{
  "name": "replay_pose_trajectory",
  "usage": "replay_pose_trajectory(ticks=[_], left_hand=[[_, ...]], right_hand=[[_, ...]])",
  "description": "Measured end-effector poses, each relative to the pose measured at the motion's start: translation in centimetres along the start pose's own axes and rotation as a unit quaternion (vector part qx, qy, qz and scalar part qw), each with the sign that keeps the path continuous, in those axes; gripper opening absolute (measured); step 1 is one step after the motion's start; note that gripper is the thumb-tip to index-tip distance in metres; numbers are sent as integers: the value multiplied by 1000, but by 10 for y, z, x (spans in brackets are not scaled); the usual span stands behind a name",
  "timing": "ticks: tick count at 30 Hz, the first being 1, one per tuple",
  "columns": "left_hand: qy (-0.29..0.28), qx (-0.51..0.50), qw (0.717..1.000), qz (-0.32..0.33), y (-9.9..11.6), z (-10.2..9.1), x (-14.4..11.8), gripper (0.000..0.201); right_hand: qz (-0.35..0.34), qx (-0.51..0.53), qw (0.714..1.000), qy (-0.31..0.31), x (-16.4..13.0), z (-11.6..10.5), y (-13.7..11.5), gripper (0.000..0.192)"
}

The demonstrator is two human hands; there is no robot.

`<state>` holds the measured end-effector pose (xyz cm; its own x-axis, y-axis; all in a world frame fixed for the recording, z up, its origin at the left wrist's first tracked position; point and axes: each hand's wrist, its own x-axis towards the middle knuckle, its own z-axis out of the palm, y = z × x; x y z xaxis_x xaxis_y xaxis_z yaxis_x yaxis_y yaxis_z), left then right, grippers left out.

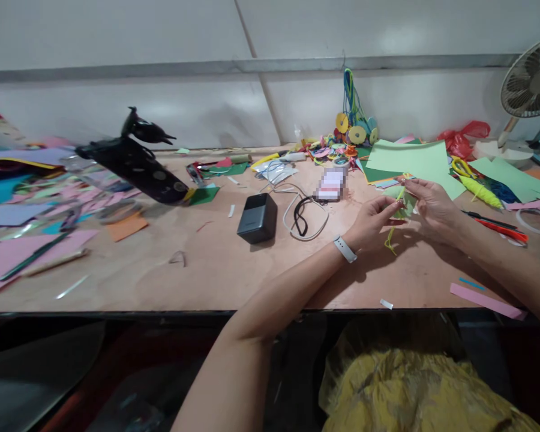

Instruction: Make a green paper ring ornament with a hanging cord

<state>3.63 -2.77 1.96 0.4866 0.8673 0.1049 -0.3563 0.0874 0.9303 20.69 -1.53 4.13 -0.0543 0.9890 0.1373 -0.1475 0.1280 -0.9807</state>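
Pinching pale-green paper (407, 211) and yellow string (390, 239) between nearly closed fingers of left hand (372, 217) and right hand (435, 203), above the surface (270, 279) at right. Probably light, easily creased; best held by the edges.

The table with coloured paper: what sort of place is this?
Probably a craft workspace: green paper sheets and a pink paper strip lie on the table, and coloured discs hang on cords by the wall.

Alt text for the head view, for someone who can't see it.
A person's left hand and right hand hold a small light-green piece and yellow-green string over a cluttered worktable. Further left sits a dark box-shaped device; green sheets lie behind.
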Motion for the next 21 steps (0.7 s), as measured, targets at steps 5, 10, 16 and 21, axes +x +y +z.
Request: replay_pose_trajectory(ticks=[5,10,16,21], left_hand=[[-13,29,998,48,2,1,-1,44],[1,66,996,62,2,-1,0,45],[9,90,992,84,-1,-3,1,41],[-11,96,992,87,-4,-6,4,46]], right_hand=[[-21,50,997,60,8,-3,9,37],[-18,58,996,68,11,-3,13,33],[-23,34,996,75,10,-4,14,30],[2,92,992,92,12,-5,14,28]])
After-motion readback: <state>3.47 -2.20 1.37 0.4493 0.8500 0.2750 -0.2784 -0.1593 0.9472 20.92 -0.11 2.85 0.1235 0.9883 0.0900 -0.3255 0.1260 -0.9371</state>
